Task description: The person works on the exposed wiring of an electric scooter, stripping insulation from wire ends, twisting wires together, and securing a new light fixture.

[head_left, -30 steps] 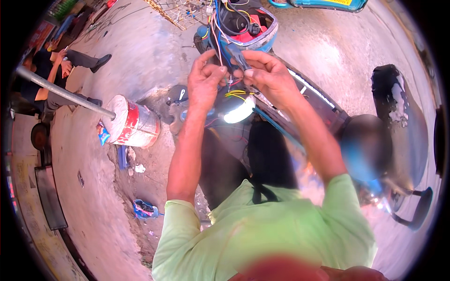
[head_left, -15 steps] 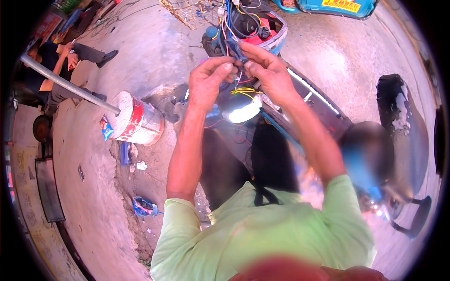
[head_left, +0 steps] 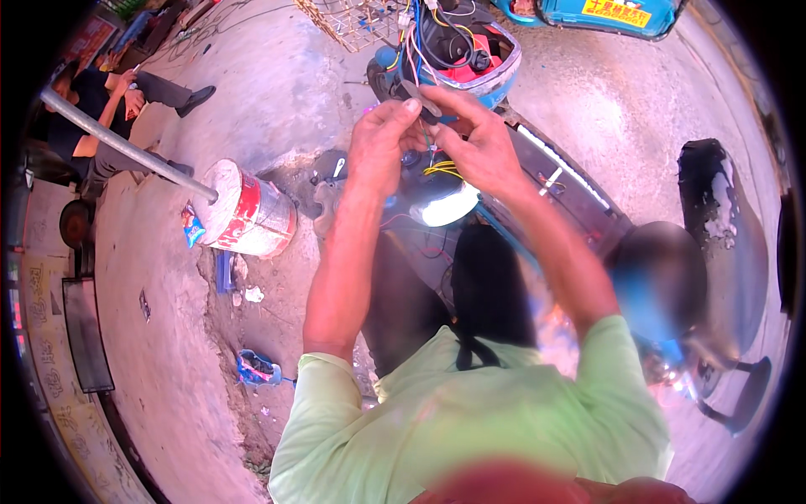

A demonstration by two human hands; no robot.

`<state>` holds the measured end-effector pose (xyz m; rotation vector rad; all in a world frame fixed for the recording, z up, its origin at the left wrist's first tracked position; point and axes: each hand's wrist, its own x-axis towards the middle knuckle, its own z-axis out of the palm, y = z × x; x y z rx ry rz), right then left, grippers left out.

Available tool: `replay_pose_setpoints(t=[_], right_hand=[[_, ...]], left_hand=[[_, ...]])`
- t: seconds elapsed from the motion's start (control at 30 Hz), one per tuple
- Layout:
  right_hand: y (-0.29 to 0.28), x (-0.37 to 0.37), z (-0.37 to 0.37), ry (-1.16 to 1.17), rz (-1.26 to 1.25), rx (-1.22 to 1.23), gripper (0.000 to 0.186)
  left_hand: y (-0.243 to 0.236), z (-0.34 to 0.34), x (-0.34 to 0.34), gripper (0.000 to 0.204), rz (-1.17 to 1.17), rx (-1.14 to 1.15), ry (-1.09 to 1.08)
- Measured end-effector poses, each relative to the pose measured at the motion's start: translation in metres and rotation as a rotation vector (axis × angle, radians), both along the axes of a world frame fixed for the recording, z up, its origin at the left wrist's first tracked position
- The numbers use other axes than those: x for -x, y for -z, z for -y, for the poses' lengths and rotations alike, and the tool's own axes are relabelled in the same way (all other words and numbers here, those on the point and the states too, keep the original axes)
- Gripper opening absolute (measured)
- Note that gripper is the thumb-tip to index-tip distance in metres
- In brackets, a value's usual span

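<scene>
My left hand [head_left: 379, 144] is closed, its thumb raised against a dark, flat, rounded piece [head_left: 420, 99] whose kind I cannot make out. Facing it, my right hand [head_left: 477, 139] has its index finger along that piece and its thumb bent in, pinching near a thin wire [head_left: 432, 149] that hangs below the fingers. The fingertips partly hide the piece and the wire's upper end. Just beneath my hands, a bunch of yellow wires [head_left: 442, 169] lies above a bright white lamp [head_left: 445, 206]. Beyond them, loose wires run into a blue vehicle body with red inside [head_left: 504, 80].
At the left, a red-and-white bucket [head_left: 260, 218] holds a slanted metal pole [head_left: 126, 143]. A seated person [head_left: 101, 113] is farther left. A wire basket [head_left: 348, 21] lies at the top, a blue case [head_left: 604, 17] beyond, and a dark torn seat [head_left: 705, 185] at the right.
The dark piece has turned and shows a broader, rounded side. My left thumb has lifted from beside the right fingers up against it. The view has shifted slightly.
</scene>
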<state>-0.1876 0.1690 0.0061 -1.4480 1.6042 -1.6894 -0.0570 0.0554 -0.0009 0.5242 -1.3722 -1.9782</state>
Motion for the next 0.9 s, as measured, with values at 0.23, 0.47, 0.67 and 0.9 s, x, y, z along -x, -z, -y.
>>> replay_pose_setpoints(t=[0.23,0.47,0.67,0.9], right_hand=[[0.011,-0.014,-0.004,0.076,0.056,-0.065,0.068],[0.002,0.000,0.000,0.123,-0.140,-0.271,0.054],[0.019,0.003,0.004,0.033,0.103,-0.318,0.039],[0.021,-0.005,-0.004,0.062,0.303,-0.210,0.029]], left_hand=[[-0.003,-0.005,0.003,0.024,-0.060,-0.068,-0.087],[-0.009,-0.010,0.004,0.025,-0.041,-0.062,-0.111],[0.002,-0.012,0.000,0.024,0.027,-0.011,-0.158],[0.014,-0.004,-0.019,0.024,0.016,-0.096,-0.202]])
